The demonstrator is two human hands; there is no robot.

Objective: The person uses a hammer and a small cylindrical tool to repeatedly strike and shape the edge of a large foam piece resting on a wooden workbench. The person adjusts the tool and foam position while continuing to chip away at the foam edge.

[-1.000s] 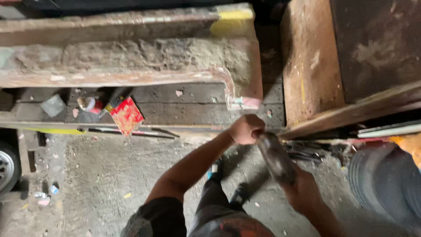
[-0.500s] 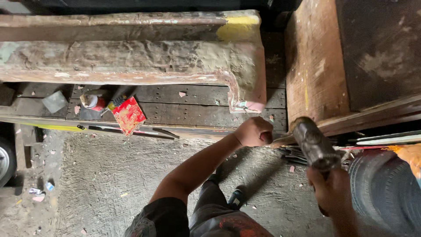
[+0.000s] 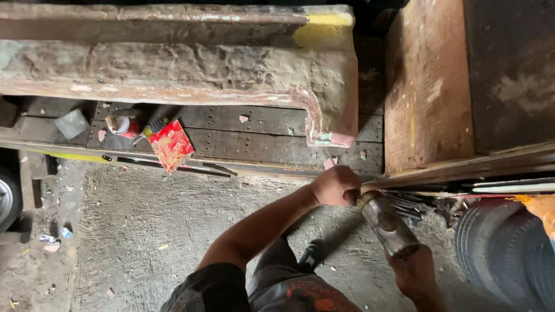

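Note:
My left hand (image 3: 334, 185) is closed in a fist at the lower edge of a dark metal vehicle frame (image 3: 260, 147), gripping a short tool that the fist almost wholly hides. My right hand (image 3: 413, 270) grips the handle of a heavy hammer (image 3: 386, 224). Its worn grey head lies right against the left fist, at the end of the hidden tool. My knees and shorts show at the bottom.
Above is a long rusty beam smeared with grey filler (image 3: 173, 63), yellow at its right end. A red packet (image 3: 171, 144) and a small can (image 3: 118, 124) lie on the frame. A wooden board (image 3: 428, 86) stands at right. Tyres sit at right (image 3: 509, 248) and left (image 3: 7, 199).
The hammer was drawn back to the right half a second ago and has now come down against my left fist. My left hand has stayed in place.

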